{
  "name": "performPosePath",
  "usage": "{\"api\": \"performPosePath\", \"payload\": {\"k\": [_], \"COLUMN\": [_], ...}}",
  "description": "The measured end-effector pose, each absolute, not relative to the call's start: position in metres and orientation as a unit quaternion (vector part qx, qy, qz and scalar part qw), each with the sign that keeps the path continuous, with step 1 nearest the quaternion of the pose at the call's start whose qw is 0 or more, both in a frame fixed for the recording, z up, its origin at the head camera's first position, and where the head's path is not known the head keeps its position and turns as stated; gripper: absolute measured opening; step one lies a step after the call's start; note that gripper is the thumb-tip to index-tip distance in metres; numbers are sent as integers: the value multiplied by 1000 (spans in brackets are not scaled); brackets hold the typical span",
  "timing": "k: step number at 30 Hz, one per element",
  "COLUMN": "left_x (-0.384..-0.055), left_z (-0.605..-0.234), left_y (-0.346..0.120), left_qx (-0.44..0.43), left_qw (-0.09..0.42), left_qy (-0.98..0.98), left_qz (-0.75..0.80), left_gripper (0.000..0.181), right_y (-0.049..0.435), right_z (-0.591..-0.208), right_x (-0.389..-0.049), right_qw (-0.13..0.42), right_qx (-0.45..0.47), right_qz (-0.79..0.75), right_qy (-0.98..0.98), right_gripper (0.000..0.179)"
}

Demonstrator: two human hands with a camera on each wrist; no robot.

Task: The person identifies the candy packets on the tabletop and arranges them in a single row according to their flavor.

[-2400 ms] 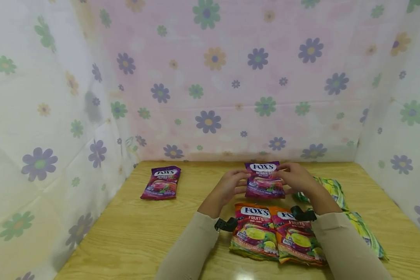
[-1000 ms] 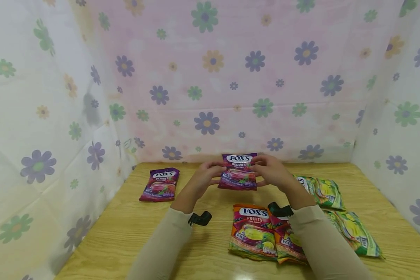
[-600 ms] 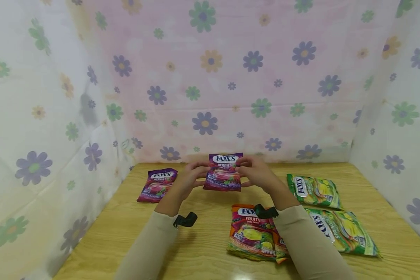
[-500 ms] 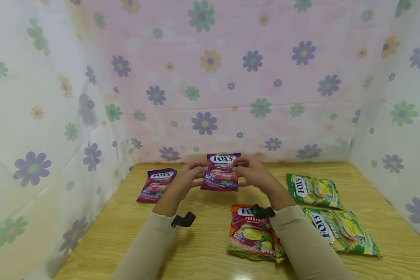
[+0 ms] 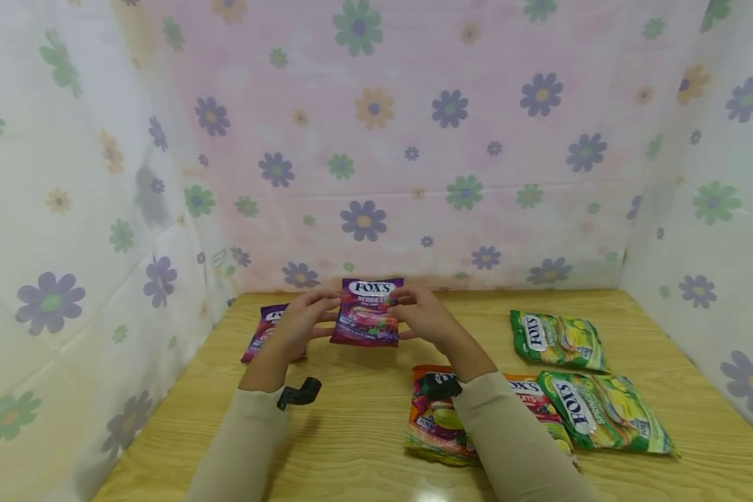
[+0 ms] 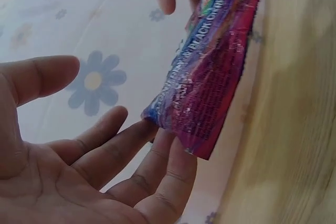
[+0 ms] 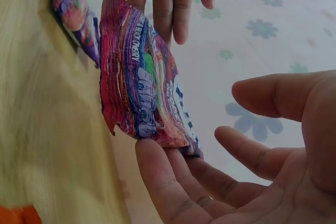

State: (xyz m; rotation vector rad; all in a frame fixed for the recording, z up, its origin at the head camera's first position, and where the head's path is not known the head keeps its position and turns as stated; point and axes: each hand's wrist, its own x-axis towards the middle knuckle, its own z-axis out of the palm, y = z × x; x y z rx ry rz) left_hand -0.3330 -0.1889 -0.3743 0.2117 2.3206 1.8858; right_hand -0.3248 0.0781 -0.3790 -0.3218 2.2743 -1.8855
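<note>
A purple Fox's Berries candy bag (image 5: 369, 314) hangs between my two hands, tilted up over the far part of the table. My left hand (image 5: 301, 322) supports its left edge; in the left wrist view, nearly straight fingers (image 6: 176, 169) reach under the bag's edge and the thumb stands apart. On the opposite edge, my right hand (image 5: 425, 319) carries it the same way, with fingers (image 7: 157, 169) below the bag and the thumb off it. Behind my left hand lies a second purple Berries bag (image 5: 265, 328), partly hidden.
Two orange-topped Fox's Fruits bags (image 5: 429, 432) lie side by side near the front, partly covered by my right forearm. To their right are two green Fox's Spring bags (image 5: 561, 339). Flowered cloth (image 5: 376, 167) walls in the wooden table (image 5: 345, 425) at back and sides.
Both hands have carried the purple bag left from above the Fruits bags, close to the other Berries bag. My left hand now overlaps that bag; the green bags have come into fuller view.
</note>
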Motion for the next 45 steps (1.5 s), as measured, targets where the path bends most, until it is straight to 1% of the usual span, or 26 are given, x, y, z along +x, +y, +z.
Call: {"api": "performPosePath", "payload": {"k": [5,11,18,25,29,36,40,45], "left_x": [-335,-339,-343,-346,-347,-349,-347,-346], "left_z": [-374,-376,-385,-392,-398,-405,-404,-399], "left_y": [-199,-211,-226,-232,-235,-239,-239,-240], "left_qx": [62,50,11,0,-16,-33,-37,-36], "left_qw": [88,91,94,94,99,109,112,115], "left_qy": [774,784,789,796,800,801,805,802], "left_qz": [624,612,608,598,591,587,581,585], "left_gripper": [49,53,65,65,61,58,61,63], "right_y": [65,47,30,19,12,1,-2,-4], "right_z": [-383,-391,-404,-416,-421,-427,-433,-434], "right_x": [-325,-329,-334,-341,-341,-340,-343,-343], "right_qw": [89,91,105,113,115,137,150,144], "right_qx": [-108,-100,-106,-107,-97,-84,-75,-78], "right_qz": [-637,-645,-654,-659,-660,-683,-690,-670], "right_qy": [758,752,742,736,736,712,704,724], "right_gripper": [44,46,50,51,49,48,47,46]}}
